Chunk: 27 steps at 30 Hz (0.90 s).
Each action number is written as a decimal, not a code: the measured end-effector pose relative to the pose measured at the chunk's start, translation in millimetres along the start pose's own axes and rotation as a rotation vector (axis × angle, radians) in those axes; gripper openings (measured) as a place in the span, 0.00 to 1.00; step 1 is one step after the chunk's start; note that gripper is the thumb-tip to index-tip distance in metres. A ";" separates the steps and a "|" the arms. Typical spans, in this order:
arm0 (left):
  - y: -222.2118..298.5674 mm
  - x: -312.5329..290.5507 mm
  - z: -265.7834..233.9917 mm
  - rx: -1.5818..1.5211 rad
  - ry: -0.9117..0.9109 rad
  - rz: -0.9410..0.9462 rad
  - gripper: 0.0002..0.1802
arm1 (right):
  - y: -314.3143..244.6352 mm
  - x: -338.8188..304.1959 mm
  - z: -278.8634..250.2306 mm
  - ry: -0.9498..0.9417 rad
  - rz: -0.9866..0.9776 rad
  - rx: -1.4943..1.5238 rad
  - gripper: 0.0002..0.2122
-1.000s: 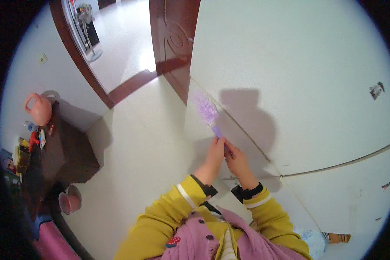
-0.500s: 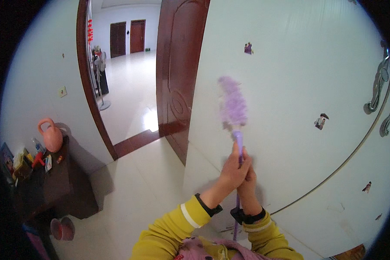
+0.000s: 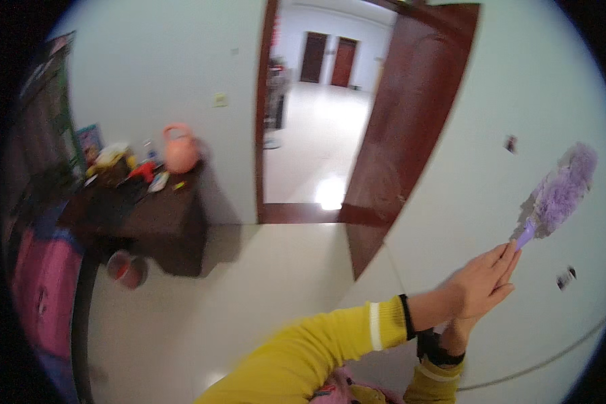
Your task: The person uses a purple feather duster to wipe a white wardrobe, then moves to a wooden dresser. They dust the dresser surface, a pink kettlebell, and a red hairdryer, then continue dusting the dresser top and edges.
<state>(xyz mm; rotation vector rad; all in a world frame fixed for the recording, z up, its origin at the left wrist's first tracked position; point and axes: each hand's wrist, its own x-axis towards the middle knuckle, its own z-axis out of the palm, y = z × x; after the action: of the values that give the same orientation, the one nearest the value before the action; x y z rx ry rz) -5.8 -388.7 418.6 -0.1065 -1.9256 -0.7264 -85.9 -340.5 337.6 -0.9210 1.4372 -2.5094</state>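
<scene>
A fluffy purple duster (image 3: pixel 562 190) with a purple handle is raised against the pale wall (image 3: pixel 518 87) at the right. My left hand (image 3: pixel 481 281), in a yellow sleeve, is stretched out with flat fingers laid along the duster's handle end. My right hand (image 3: pixel 459 331), with a dark wristband, sits just below and behind the left one and is mostly hidden; its grip on the handle cannot be seen clearly.
A dark red door (image 3: pixel 404 135) stands open onto a bright tiled hallway. A dark cabinet (image 3: pixel 151 215) at the left carries a pink kettle (image 3: pixel 180 148) and small clutter. A pink basin (image 3: pixel 124 268) lies on the floor beside it. Small stickers dot the wall.
The view swung left and up. The duster moved from in front of me out to the right along the wall, and my arms stretched out after it.
</scene>
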 end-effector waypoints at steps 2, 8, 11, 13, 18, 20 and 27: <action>-20.1 -2.0 -8.0 -0.024 0.036 -0.163 0.43 | 13.6 8.4 6.0 -0.073 0.030 -0.077 0.20; -86.3 -23.1 -9.7 0.004 0.079 -0.455 0.45 | 67.5 17.5 25.6 -0.309 0.106 -0.253 0.19; -112.4 -50.2 -1.2 0.079 0.087 -0.597 0.47 | 93.4 13.7 35.2 -0.451 0.141 -0.352 0.18; -123.0 -69.3 6.6 0.110 0.108 -0.654 0.47 | 108.1 6.8 34.8 -0.535 0.158 -0.426 0.18; -110.3 -80.1 18.9 0.040 0.116 -0.652 0.46 | 135.5 2.3 -3.2 -0.648 0.174 -0.664 0.18; -83.1 -73.7 25.3 -0.068 0.160 -0.512 0.45 | 137.5 6.5 -40.2 -0.633 0.196 -0.785 0.18; -4.8 -35.5 26.3 -0.223 -0.176 0.006 0.47 | 106.2 -5.9 -181.0 -0.476 0.353 -1.160 0.18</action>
<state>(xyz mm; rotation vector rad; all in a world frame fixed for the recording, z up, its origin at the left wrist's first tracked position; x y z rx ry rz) -12.1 -370.1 378.7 -0.3229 -2.0026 -0.9526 -201.9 -261.0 181.8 -1.0968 2.5136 -0.9519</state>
